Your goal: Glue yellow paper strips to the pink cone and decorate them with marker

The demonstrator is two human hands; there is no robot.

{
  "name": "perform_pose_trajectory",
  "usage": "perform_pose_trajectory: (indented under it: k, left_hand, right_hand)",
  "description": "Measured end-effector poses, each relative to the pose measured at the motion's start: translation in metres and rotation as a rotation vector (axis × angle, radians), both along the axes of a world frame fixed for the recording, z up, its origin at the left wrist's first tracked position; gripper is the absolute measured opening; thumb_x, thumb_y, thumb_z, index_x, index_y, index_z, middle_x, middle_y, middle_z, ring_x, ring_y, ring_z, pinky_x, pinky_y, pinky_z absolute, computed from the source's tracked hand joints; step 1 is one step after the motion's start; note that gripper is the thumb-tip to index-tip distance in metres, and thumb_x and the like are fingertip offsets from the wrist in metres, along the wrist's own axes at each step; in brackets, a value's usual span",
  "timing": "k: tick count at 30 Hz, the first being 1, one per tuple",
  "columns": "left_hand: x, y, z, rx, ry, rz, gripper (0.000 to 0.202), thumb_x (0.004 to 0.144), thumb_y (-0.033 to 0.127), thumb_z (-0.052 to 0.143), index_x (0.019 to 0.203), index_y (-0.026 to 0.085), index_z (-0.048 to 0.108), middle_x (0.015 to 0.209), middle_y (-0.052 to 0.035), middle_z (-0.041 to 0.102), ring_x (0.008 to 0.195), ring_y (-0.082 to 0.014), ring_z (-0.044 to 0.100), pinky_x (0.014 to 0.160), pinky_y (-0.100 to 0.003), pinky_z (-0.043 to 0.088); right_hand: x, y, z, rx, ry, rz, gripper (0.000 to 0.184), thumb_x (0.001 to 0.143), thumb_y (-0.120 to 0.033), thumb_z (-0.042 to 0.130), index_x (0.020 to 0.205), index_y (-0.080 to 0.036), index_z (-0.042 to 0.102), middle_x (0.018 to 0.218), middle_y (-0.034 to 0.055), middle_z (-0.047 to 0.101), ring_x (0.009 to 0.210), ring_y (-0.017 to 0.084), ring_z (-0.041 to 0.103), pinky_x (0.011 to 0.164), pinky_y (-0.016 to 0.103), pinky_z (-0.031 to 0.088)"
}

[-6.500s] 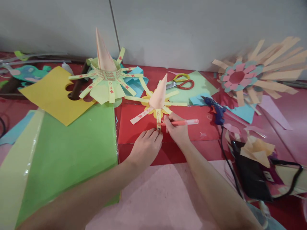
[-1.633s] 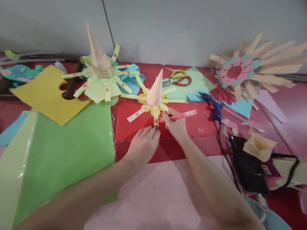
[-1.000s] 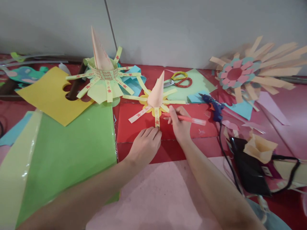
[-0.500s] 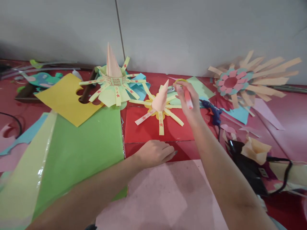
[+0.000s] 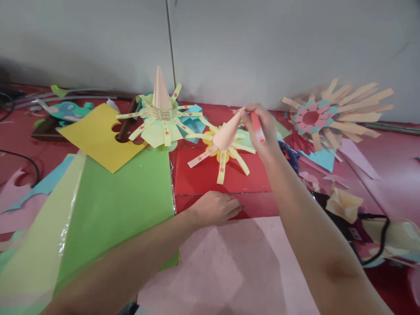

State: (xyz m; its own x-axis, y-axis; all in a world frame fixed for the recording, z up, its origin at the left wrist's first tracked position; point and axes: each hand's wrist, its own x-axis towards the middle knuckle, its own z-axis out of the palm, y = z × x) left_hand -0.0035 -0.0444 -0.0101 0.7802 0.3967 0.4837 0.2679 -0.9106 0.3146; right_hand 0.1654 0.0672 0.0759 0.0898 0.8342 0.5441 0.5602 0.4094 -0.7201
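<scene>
Grey wall panels [image 5: 262, 52] stand behind a red work surface [image 5: 187, 203] strewn with cut paper. Near the middle, over the far part of a glossy red sheet [image 5: 190, 183], a peach paper cone [image 5: 226, 135] rises from a yellow flower-shaped base [image 5: 210, 144]. Two near strips [image 5: 221, 166] carry red marks; those on the right look bare. The cone tilts right, its tip apparently pinched by the right hand [image 5: 262, 124], which also holds a red marker [image 5: 257, 127]. Nearer, the left hand [image 5: 218, 206] lies apart from it, fingers loosely curled; whether they hold anything, I cannot tell. Handling the piece by its tip seems the step in hand; turning it would call for a light pinch.
</scene>
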Motion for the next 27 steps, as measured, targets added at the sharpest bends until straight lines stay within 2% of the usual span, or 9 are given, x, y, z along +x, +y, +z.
perform_pose_trajectory:
  k: [5, 7, 9, 12, 16, 19, 23, 27]
  left_hand:
    - [-0.003, -0.001, 0.002, -0.068, 0.072, -0.071, 0.032, 0.094, 0.032, 0.039, 0.069, 0.018, 0.051, 0.057, 0.0029, 0.055, 0.051, -0.01, 0.049, 0.049, -0.024, 0.032]
    - [-0.004, -0.001, 0.003, -0.062, 0.075, -0.09, 0.031, 0.093, 0.035, 0.04, 0.07, 0.018, 0.052, 0.058, 0.0026, 0.054, 0.05, -0.0102, 0.048, 0.048, -0.025, 0.032]
    - [-0.004, -0.001, 0.003, -0.058, 0.067, -0.086, 0.032, 0.094, 0.035, 0.038, 0.072, 0.018, 0.052, 0.058, 0.0022, 0.053, 0.05, -0.0104, 0.047, 0.048, -0.025, 0.031]
    - [-0.002, -0.002, 0.005, -0.08, 0.062, -0.093, 0.033, 0.095, 0.034, 0.038, 0.07, 0.018, 0.052, 0.057, 0.0025, 0.053, 0.05, -0.0102, 0.048, 0.048, -0.024, 0.032]
    - [0.0, -0.004, 0.007, -0.03, 0.02, -0.087, 0.038, 0.094, 0.037, 0.039, 0.064, 0.018, 0.052, 0.053, 0.0025, 0.053, 0.048, -0.01, 0.047, 0.047, -0.024, 0.031]
    - [0.001, -0.004, 0.007, 0.046, -0.009, -0.052, 0.04, 0.095, 0.03, 0.034, 0.061, 0.018, 0.051, 0.05, 0.0028, 0.051, 0.045, -0.0099, 0.045, 0.045, -0.026, 0.03]
    - [0.002, -0.004, 0.008, 0.074, -0.031, -0.034, 0.042, 0.095, 0.022, 0.029, 0.058, 0.018, 0.049, 0.048, 0.003, 0.049, 0.043, -0.0099, 0.042, 0.044, -0.026, 0.029]
    - [0.002, -0.003, 0.008, 0.081, -0.02, -0.038, 0.043, 0.096, 0.023, 0.027, 0.061, 0.018, 0.051, 0.051, 0.0024, 0.052, 0.045, -0.0099, 0.044, 0.045, -0.026, 0.03]
  right_hand:
    - [0.003, -0.019, 0.042, 0.155, 0.029, 0.018, 0.025, 0.082, -0.048, 0.056, 0.082, -0.023, 0.057, 0.085, 0.0008, 0.064, 0.083, 0.018, 0.067, 0.079, 0.036, 0.054]
    - [0.004, -0.024, 0.052, 0.182, 0.042, 0.01, 0.023, 0.083, -0.046, 0.054, 0.082, -0.023, 0.057, 0.084, 0.0003, 0.064, 0.084, 0.017, 0.068, 0.08, 0.036, 0.053]
    - [0.004, -0.026, 0.056, 0.193, 0.04, -0.013, 0.024, 0.084, -0.047, 0.052, 0.083, -0.023, 0.056, 0.083, 0.0, 0.065, 0.084, 0.017, 0.068, 0.081, 0.036, 0.053]
    - [0.001, -0.022, 0.046, 0.155, 0.006, -0.042, 0.027, 0.083, -0.049, 0.053, 0.082, -0.022, 0.056, 0.083, 0.0005, 0.065, 0.084, 0.018, 0.068, 0.081, 0.037, 0.053]
    - [-0.002, -0.009, 0.014, 0.038, 0.041, -0.014, 0.027, 0.082, -0.049, 0.054, 0.08, -0.023, 0.058, 0.081, 0.0017, 0.067, 0.087, 0.019, 0.067, 0.082, 0.036, 0.052]
    - [-0.003, -0.004, -0.005, -0.033, 0.091, 0.013, 0.025, 0.08, -0.048, 0.057, 0.079, -0.023, 0.058, 0.08, 0.0016, 0.068, 0.084, 0.018, 0.067, 0.081, 0.035, 0.052]
    - [-0.003, -0.002, -0.014, -0.042, 0.104, 0.01, 0.023, 0.08, -0.046, 0.058, 0.08, -0.022, 0.059, 0.084, 0.0015, 0.068, 0.084, 0.017, 0.066, 0.084, 0.034, 0.05]
    - [0.0, 0.0, -0.018, -0.052, 0.087, -0.003, 0.022, 0.08, -0.044, 0.057, 0.083, -0.022, 0.06, 0.088, 0.0027, 0.068, 0.084, 0.016, 0.065, 0.082, 0.033, 0.049]
